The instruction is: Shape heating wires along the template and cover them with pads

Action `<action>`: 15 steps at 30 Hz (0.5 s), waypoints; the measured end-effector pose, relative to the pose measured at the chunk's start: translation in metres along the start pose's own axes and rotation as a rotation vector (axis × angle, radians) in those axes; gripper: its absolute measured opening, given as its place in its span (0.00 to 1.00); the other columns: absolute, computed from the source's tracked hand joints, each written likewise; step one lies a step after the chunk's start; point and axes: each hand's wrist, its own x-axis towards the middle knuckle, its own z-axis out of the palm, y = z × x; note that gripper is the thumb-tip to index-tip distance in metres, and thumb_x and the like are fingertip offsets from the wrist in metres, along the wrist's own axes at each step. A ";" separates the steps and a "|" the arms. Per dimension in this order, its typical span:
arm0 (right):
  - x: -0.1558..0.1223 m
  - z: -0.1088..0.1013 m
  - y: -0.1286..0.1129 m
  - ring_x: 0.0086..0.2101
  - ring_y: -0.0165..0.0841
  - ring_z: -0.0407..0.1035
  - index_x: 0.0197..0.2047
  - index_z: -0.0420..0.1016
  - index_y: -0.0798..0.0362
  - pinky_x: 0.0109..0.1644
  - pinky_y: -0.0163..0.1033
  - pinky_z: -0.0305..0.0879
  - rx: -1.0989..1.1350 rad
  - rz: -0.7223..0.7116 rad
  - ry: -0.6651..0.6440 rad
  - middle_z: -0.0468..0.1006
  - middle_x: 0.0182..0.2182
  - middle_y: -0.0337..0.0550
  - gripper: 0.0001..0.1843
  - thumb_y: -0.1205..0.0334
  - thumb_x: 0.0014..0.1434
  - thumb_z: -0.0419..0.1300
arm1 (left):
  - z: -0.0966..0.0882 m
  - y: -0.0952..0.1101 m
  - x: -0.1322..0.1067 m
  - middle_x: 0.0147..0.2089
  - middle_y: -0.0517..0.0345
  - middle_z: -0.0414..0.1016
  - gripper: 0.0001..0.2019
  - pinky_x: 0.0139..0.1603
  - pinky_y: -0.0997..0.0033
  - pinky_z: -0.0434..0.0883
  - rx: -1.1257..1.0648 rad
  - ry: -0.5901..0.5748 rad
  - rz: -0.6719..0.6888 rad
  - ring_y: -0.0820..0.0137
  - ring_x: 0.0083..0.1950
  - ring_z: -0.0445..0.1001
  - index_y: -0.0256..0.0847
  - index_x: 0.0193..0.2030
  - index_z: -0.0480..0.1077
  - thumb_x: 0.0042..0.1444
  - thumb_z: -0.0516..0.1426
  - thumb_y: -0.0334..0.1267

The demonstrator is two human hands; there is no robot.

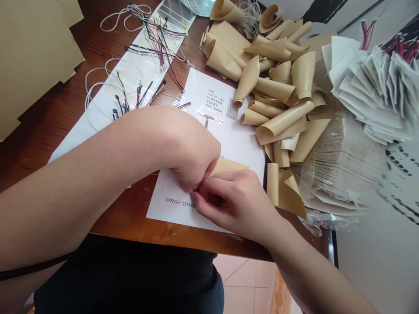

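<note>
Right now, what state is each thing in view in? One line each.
Left hand: wrist bent, fingers curled, grip contents hidden
Right hand: fingers curled, against left hand
Brown paper slip: partly covered by hands
Printed sheet: flat, partly covered
Brown paper pieces: curled, heaped
White flat pieces: stacked, fanned
Red-and-black wires: loose, crisscrossed
Brown sheets: overlapping

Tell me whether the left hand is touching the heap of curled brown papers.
Apart. The head view shows bare white sheet between the left hand and the heap of curled brown papers.
</note>
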 end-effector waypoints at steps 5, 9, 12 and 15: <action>-0.001 -0.001 0.000 0.19 0.21 0.53 0.22 0.63 0.53 0.25 0.32 0.49 0.002 -0.005 0.012 0.63 0.17 0.30 0.15 0.69 0.59 0.60 | 0.000 -0.001 0.003 0.22 0.60 0.70 0.13 0.55 0.36 0.69 0.010 -0.045 -0.022 0.48 0.47 0.79 0.44 0.37 0.81 0.47 0.57 0.38; -0.001 0.000 0.000 0.20 0.21 0.53 0.22 0.64 0.53 0.25 0.32 0.50 0.003 -0.003 0.010 0.63 0.18 0.30 0.15 0.69 0.59 0.60 | 0.000 0.000 0.003 0.23 0.60 0.71 0.14 0.55 0.40 0.71 0.025 -0.053 -0.040 0.50 0.46 0.79 0.43 0.39 0.80 0.48 0.56 0.40; 0.000 0.000 0.000 0.20 0.21 0.53 0.22 0.65 0.53 0.25 0.32 0.50 0.005 0.004 0.004 0.63 0.18 0.30 0.15 0.69 0.59 0.59 | 0.001 0.000 0.003 0.23 0.60 0.72 0.14 0.53 0.43 0.73 0.050 -0.037 -0.033 0.52 0.43 0.80 0.43 0.39 0.80 0.47 0.56 0.40; -0.001 0.001 0.000 0.20 0.21 0.54 0.22 0.65 0.53 0.25 0.32 0.50 0.007 0.004 -0.002 0.63 0.18 0.30 0.15 0.69 0.59 0.60 | 0.001 0.000 0.003 0.24 0.60 0.73 0.14 0.53 0.45 0.73 0.062 -0.032 -0.031 0.51 0.44 0.80 0.42 0.38 0.79 0.47 0.56 0.41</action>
